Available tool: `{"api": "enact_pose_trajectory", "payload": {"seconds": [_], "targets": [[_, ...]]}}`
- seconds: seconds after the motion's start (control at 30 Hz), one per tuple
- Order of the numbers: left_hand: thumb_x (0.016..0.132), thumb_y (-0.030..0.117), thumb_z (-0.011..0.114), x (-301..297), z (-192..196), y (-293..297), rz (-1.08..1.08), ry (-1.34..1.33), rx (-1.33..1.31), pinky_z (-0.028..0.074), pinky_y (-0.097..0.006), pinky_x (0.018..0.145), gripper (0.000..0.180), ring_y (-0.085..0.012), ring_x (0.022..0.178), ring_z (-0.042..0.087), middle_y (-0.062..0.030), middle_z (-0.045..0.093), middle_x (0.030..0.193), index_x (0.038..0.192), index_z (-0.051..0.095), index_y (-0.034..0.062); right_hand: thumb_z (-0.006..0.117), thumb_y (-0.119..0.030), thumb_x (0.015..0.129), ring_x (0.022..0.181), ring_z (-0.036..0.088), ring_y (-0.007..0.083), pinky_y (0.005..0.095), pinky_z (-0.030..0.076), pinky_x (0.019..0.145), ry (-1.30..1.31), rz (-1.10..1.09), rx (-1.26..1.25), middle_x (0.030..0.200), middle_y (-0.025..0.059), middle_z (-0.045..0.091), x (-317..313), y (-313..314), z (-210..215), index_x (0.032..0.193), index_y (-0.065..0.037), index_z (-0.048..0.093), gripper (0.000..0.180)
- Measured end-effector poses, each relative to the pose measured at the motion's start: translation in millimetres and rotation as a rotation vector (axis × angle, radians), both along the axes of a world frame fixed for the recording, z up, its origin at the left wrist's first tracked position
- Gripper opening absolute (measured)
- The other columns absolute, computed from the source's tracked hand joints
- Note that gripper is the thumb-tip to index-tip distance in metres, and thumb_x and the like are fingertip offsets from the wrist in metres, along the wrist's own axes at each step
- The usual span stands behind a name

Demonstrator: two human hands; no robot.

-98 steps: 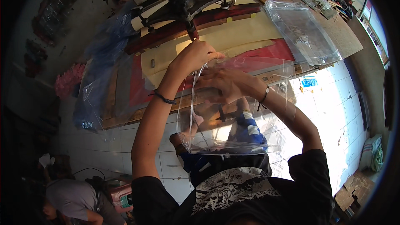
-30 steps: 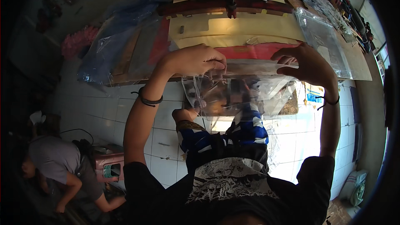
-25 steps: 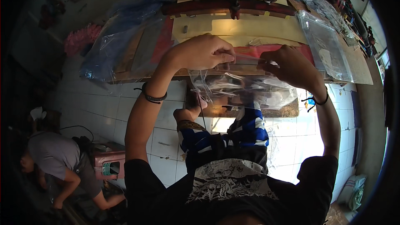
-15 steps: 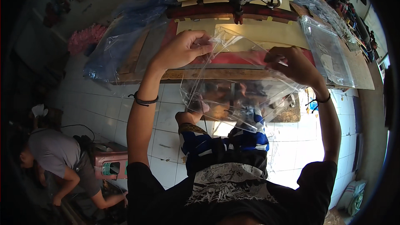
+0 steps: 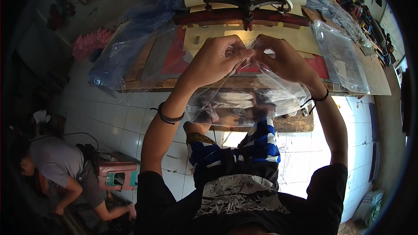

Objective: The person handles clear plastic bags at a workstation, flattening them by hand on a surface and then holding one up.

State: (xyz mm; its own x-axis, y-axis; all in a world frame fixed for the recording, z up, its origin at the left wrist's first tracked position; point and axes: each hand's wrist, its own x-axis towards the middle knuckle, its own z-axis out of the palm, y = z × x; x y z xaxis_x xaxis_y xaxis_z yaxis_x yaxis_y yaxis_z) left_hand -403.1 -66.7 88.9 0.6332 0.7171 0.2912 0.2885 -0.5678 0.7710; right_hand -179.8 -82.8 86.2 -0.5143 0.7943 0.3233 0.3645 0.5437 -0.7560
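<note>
Your left hand and right hand meet at the top edge of the clear plastic bag, fingers pinched shut on its mouth. The bag hangs in the air over your lap, just in front of the table. Keep both pinches level and the film taut between them so the edge stays straight; looks like something is inside, but glare hides what. Long axis runs left to right, mouth pointing up and away toward the table. Spare clear bags lie flat on the table at right.
</note>
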Motion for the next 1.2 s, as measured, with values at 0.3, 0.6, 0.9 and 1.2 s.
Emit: {"api": "enact_pose_trajectory", "payload": {"seconds": [0.3,0.6,0.9,1.2], "targets": [[0.095,0.022,0.067,-29.4,-1.7,-16.3,0.022,-0.063,-0.331,0.052,-0.026,0.058,0.031,-0.013,0.065,0.067,-0.0077,0.067,0.075,0.114,0.058,-0.0018,0.061,-0.022,0.099,0.059,0.06,0.0089,0.0251,0.048,0.052,0.104,-0.16,-0.008,0.071,0.0042,0.062,-11.0,-11.1,4.6,0.092,-0.001,0.055,0.022],[0.091,0.012,0.07,-65.5,-17.5,-15.5,0.06,0.04,-0.284,0.053,-0.028,0.071,0.027,-0.0167,0.078,0.07,-0.0129,0.072,0.089,0.107,0.058,-0.005,0.07,-0.029,0.093,0.066,0.064,0.0084,0.0245,0.05,0.052,0.157,-0.134,-0.048,0.075,0.0056,0.067,2.6,24.2,0.7,0.095,-0.001,0.055,0.032],[0.096,0.01,0.062,-101.4,-33.5,8.9,0.147,0.087,-0.376,0.051,-0.028,0.079,0.034,-0.0159,0.087,0.068,-0.009,0.068,0.099,0.126,0.052,-0.0026,0.069,-0.037,0.093,0.045,0.052,0.006,0.0216,0.04,0.041,0.197,-0.438,-0.087,0.066,0.0039,0.065,42.6,42.1,-18.6,0.091,-0.003,0.056,0.037],[0.1,0.008,0.048,-47.2,-94.4,53.7,0.638,0.249,0.391,0.051,-0.037,0.072,0.032,-0.0257,0.074,0.061,-0.0125,0.062,0.083,0.13,0.057,0.0051,0.064,-0.047,0.091,0.07,0.068,0.0376,0.045,0.051,0.065,-0.345,-0.732,0.145,0.073,0.0184,0.068,61.5,69.0,-86.2,0.098,-0.004,0.063,0.043]]}}
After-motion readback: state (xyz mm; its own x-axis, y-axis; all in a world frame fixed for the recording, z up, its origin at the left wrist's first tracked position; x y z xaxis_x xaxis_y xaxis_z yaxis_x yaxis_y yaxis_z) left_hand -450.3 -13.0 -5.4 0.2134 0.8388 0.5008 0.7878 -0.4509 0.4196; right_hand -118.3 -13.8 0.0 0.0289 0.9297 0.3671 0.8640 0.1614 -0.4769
